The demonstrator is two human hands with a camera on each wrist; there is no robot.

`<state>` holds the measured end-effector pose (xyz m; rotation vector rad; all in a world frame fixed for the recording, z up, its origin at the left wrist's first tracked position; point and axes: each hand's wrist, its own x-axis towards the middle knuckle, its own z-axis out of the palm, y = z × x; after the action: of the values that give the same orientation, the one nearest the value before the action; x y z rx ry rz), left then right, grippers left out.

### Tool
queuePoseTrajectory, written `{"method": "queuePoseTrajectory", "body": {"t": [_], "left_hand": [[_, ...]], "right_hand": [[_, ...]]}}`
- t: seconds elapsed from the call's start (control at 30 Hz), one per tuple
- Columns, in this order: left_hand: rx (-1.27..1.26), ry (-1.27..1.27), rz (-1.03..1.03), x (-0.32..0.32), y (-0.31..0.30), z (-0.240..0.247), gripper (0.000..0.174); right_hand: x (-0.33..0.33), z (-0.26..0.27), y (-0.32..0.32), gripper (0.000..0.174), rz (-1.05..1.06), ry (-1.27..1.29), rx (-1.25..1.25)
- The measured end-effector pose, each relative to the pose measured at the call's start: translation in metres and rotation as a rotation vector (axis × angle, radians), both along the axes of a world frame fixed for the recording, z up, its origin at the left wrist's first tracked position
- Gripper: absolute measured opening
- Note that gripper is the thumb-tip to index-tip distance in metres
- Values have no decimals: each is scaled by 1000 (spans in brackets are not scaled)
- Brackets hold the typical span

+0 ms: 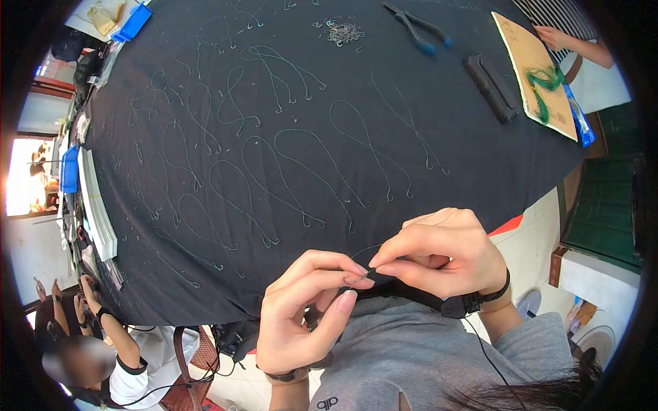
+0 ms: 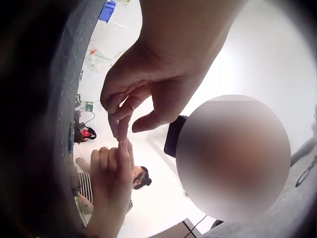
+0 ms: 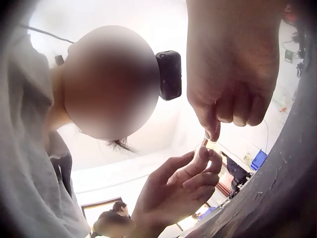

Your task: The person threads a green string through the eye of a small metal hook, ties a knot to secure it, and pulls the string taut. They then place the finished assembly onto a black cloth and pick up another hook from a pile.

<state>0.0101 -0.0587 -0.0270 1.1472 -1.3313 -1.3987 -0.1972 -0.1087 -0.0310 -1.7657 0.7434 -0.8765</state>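
Note:
My left hand (image 1: 298,318) and right hand (image 1: 449,250) meet at the near edge of the black-covered table in the head view. Between their fingertips is a short piece of thin dark green fishing line (image 1: 371,273). The right thumb and index finger pinch it. On the left, it lies between the index and middle fingertips, with the thumb held apart below. In the right wrist view the left hand (image 3: 181,191) faces the right fingertips. Beyond them, several fishing line loops (image 1: 293,131) with small hooks (image 1: 351,230) at their ends lie on the cloth.
A pile of loose hooks (image 1: 344,33) lies at the far side, beside blue-handled pliers (image 1: 417,26). To the right are a black oblong case (image 1: 491,89) and a cardboard sheet (image 1: 524,65) with green line (image 1: 546,77). Another person (image 1: 127,359) sits at the lower left.

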Motion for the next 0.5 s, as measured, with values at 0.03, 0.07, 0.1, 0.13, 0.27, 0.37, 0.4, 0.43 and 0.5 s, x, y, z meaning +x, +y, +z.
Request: {"method": "queuePoseTrajectory", "body": {"t": [0.03,0.07,0.1,0.13,0.27,0.37,0.4,0.43,0.5], "left_hand": [[1,-1,0,0,0,0,17],[7,-4,-2,0,0,1,16],[7,-6,-5,0,0,1,16],[7,-8,-8,0,0,2,16],[-13,-3,-27,0,0,1,15],[-25,-10,-37,1,-1,2,15],[-26,-10,-35,1,-1,2,14],[-26,-11,-33,1,-1,2,14],[-19,-3,-23,0,0,2,13]], "right_hand": [[1,0,-1,14,4,-4,-9],[2,0,-1,14,9,-8,-17],[2,0,-1,14,13,-13,-25],[2,0,-1,14,16,-11,-26],[4,1,-2,13,23,-10,-44],[4,1,-2,13,26,-13,-59],[4,1,-2,12,27,-13,-62],[4,1,-2,12,27,-12,-64],[4,1,-2,13,27,-10,-66]]}}
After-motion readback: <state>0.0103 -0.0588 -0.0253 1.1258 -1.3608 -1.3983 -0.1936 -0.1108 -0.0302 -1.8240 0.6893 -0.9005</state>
